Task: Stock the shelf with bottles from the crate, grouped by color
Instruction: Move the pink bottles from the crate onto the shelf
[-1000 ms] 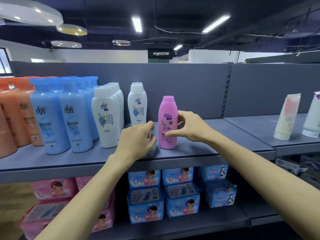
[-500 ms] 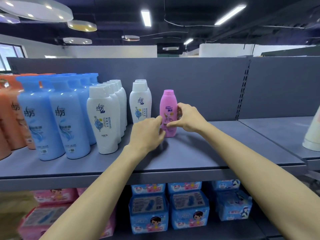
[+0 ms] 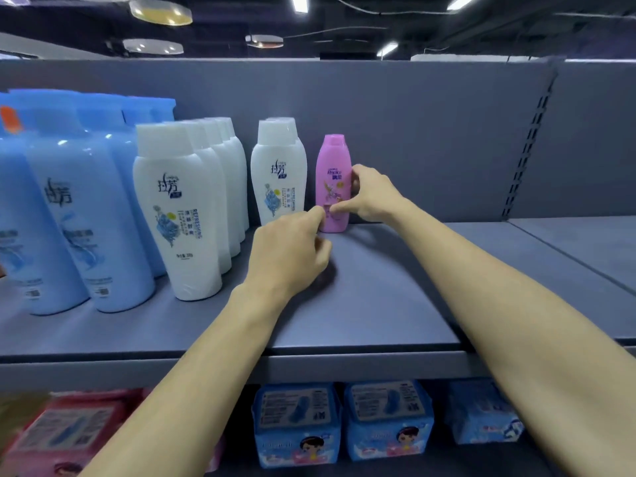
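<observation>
one pink bottle (image 3: 333, 187) stands upright at the back of the shelf (image 3: 395, 297), just right of the white bottles (image 3: 279, 180). right hand (image 3: 370, 196) curls round its right side, thumb across the lower label; left hand (image 3: 292, 251) has its fingers bent, fingertips touching the bottle's base. to do this well, judge it so: seat it flat, label square to the front, a small gap from the white group, then let go gently so it doesn't rock.
</observation>
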### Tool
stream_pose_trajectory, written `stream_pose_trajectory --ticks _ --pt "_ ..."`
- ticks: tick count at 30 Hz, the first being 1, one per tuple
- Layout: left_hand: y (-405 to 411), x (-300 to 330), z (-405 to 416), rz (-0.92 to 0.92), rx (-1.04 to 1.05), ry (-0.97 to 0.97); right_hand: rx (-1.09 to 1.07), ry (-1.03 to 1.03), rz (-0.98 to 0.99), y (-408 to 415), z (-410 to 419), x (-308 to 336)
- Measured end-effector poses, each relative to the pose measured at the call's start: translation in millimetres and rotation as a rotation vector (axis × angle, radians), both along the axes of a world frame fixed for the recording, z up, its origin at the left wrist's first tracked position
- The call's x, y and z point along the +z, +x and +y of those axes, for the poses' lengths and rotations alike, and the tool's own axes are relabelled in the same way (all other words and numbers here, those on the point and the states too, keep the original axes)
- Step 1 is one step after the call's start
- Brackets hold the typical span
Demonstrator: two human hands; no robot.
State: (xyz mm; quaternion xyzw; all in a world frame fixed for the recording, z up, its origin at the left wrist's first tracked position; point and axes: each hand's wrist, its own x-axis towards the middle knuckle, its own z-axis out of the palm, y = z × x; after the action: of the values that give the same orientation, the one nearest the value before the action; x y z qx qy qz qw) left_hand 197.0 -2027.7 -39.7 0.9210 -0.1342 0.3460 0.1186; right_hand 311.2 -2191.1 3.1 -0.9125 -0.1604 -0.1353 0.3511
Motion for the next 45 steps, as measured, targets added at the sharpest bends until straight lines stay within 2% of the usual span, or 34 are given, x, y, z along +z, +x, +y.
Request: stream_pose_trajectory --ticks 10,20,32,37,45 --pt "2 -2 1 0.031 0.004 -0.064 -0.011 0.046 -0.063 10 4 -9" --pt "-1 -1 -3 0.029 0.015 -0.064 -0.156 0.059 -0.148 11 8 -17" --pt "-1 -4 -3 0.006 0.030 -0.099 -0.204 0.095 -0.076 -1 10 -20" --pt "-9 2 -3 0.012 0.060 -0.086 -0.244 0.001 -0.028 -41 12 -2" --pt "-49 35 6 0.028 0.036 0.002 -0.181 -0.207 -0.109 -116 18 30"
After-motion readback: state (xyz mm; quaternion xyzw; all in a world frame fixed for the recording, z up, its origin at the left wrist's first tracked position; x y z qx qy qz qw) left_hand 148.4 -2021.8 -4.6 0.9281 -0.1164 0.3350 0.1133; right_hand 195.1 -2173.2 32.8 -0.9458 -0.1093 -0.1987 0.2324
